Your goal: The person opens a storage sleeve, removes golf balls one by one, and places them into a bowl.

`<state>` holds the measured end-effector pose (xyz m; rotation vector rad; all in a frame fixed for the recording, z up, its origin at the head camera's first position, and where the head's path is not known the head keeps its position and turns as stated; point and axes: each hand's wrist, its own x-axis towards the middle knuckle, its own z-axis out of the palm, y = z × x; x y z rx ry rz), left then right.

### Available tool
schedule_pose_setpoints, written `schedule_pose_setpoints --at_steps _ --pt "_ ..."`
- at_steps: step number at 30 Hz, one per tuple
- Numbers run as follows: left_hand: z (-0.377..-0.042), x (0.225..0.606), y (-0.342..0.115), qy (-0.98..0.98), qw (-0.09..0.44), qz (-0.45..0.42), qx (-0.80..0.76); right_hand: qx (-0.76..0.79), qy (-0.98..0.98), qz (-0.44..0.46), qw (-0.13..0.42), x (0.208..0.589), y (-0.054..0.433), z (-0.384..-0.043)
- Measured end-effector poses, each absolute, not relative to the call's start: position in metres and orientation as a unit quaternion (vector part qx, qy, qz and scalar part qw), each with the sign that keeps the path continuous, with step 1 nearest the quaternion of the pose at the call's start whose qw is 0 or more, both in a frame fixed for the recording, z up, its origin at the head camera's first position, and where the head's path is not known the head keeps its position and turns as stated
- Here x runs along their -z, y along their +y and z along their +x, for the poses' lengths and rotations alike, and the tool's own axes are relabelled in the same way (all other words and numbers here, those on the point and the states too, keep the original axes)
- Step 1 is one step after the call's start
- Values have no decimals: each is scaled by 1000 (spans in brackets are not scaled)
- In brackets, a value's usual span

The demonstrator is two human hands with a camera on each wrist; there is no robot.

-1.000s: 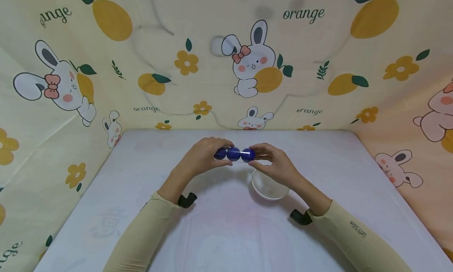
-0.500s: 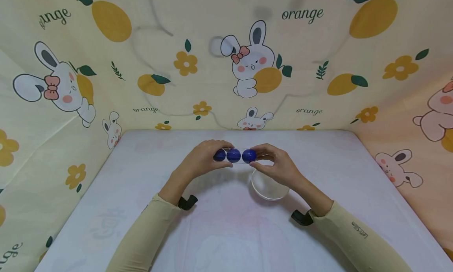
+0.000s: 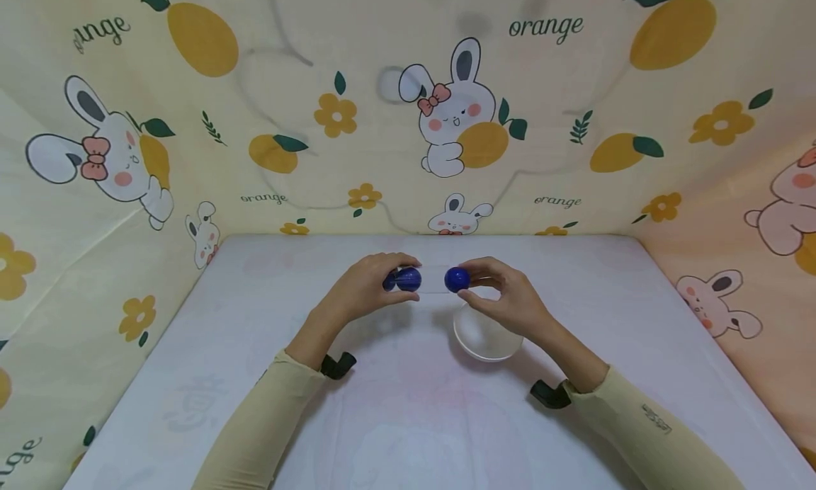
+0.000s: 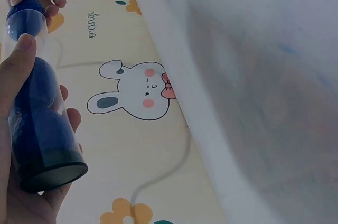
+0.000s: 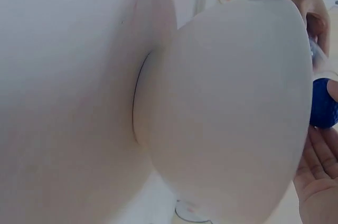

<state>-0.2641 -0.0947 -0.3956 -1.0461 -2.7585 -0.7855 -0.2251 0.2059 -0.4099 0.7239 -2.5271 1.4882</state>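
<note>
My left hand (image 3: 372,285) grips a clear tube (image 3: 435,279) held sideways above the table. Two blue balls (image 3: 409,279) sit in its left part, and a dark cap (image 4: 53,174) closes the end nearest my left palm. At the tube's other end, my right hand (image 3: 506,295) pinches a third blue ball (image 3: 456,280) between thumb and fingers. The left wrist view has this ball (image 4: 26,10) right at the tube's mouth, its lower part seen through the clear wall. Below my right hand stands a white bowl (image 3: 487,341), its far side partly hidden by that hand.
The white-covered table (image 3: 408,419) ends at a backdrop (image 3: 382,122) printed with rabbits and oranges. In the right wrist view the bowl's outer wall (image 5: 227,102) fills the middle. A black wrist-worn device (image 3: 550,394) sticks out by the right cuff.
The right hand and its ball have moved right, away from the other two. Those two now sit further left in the tube, leaving a clear stretch between. The left hand has barely moved.
</note>
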Motion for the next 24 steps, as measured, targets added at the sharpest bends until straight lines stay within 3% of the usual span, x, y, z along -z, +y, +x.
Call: schedule_pose_setpoints --at_steps 24 --pt "-263 392 -97 -898 48 -349 262 -336 -897 287 -27 406 242 -206"
